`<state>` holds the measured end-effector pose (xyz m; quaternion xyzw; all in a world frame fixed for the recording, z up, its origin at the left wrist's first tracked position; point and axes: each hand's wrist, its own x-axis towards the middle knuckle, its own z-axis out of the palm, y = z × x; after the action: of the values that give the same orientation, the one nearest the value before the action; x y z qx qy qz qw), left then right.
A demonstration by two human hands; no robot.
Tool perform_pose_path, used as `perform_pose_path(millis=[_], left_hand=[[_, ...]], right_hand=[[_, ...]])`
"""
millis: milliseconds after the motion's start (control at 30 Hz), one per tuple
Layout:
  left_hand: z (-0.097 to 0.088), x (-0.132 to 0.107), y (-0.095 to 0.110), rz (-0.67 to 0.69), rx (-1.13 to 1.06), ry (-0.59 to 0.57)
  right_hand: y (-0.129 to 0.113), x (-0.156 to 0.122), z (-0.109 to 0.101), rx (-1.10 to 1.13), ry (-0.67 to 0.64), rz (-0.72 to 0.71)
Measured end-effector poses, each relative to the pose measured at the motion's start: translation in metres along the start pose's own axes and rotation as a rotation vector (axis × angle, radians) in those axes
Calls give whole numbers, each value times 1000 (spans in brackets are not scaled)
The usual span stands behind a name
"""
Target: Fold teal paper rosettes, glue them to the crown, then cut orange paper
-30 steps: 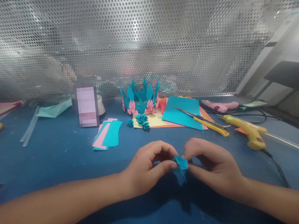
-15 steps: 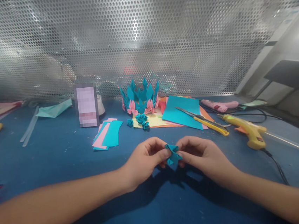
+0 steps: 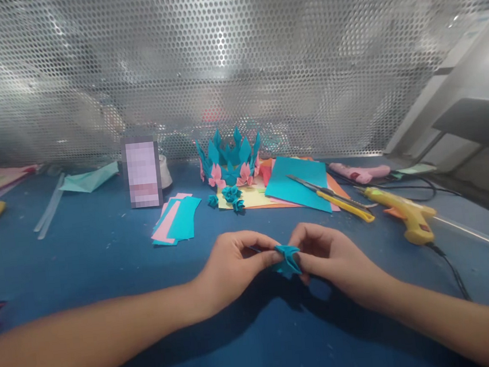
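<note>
A small folded teal paper piece (image 3: 288,259), with pointed flaps, is held just above the blue table between both hands. My left hand (image 3: 237,268) pinches its left side between thumb and fingers. On the other side, the thumb and fingertips of my right hand (image 3: 331,250) grip its right edge. Beyond the hands lie several small teal paper flowers (image 3: 232,194). Behind them stands a teal paper crown (image 3: 230,159) trimmed with pink paper flowers. Cut strips of teal and pink paper (image 3: 179,220) lie to the left of these.
A yellow-handled cutter (image 3: 346,205) rests partly on a stack of coloured paper (image 3: 299,184). Farther right is a yellow glue gun (image 3: 412,213) with its cord, near a pink glue gun (image 3: 360,172). Clear glue sticks (image 3: 50,208) lie at left. A perforated metal panel (image 3: 224,64) closes the back.
The folded teal piece has turned and shifted slightly right and down. My left fingers have moved a little with it, and both hands still grip it.
</note>
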<state>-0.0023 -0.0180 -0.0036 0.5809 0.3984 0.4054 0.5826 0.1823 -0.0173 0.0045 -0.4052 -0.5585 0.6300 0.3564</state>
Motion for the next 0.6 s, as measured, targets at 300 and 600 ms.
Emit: perform_pose_path(millis=[300,600], left_hand=[[2,2,7,-244,-184,-44],[-1,10,4,-223,-202,209]], right_hand=[[2,-1,1,-52,-1,-15],[2,6,-4,-282,231,-190]])
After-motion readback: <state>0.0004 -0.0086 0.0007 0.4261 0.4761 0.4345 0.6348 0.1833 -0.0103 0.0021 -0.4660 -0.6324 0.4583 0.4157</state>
